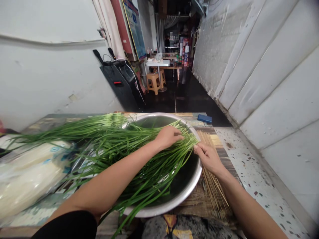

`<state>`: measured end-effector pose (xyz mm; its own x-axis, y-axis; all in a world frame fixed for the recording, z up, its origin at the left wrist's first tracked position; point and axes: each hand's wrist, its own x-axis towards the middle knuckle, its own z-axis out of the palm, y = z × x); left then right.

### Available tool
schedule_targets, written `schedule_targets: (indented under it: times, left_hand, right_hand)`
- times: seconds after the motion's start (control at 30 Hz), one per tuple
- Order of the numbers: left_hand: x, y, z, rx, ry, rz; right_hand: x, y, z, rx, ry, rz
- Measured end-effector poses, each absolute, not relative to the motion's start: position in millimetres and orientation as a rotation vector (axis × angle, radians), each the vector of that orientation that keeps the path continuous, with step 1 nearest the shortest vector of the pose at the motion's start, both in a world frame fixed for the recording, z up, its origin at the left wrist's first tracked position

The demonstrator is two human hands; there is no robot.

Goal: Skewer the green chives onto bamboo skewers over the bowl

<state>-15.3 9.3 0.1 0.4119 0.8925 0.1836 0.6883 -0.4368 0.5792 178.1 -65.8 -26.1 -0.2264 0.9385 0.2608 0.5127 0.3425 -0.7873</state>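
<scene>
A big bunch of long green chive stalks (119,146) lies across a wide metal basin (191,184), with its leafy ends trailing off to the left. My left hand (168,136) rests on top of the stalks near their cut ends, fingers curled down into them. My right hand (208,156) is at the basin's right rim, its fingertips pinched on the cut ends of the stalks.
A pile of thin bamboo skewers (211,172) lies on the table to the right of the basin. Plastic-wrapped white packs (30,172) sit at the left. A blue box (204,118) lies at the table's far edge. Beyond is a dark corridor with stools (154,83).
</scene>
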Motion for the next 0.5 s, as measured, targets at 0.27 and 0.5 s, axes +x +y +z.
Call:
schedule_targets:
  times: [0.27,0.5]
  left_hand:
    - [-13.1,16.1,-11.9,2.218,1.359,0.649]
    - [-13.3,18.7,-10.0,1.991,1.326,0.894]
  right_hand:
    - [177.8,-65.4,-26.3,-1.272,-1.868,0.721]
    - [178.4,-65.4,-25.5,-1.279,-1.873,0.729]
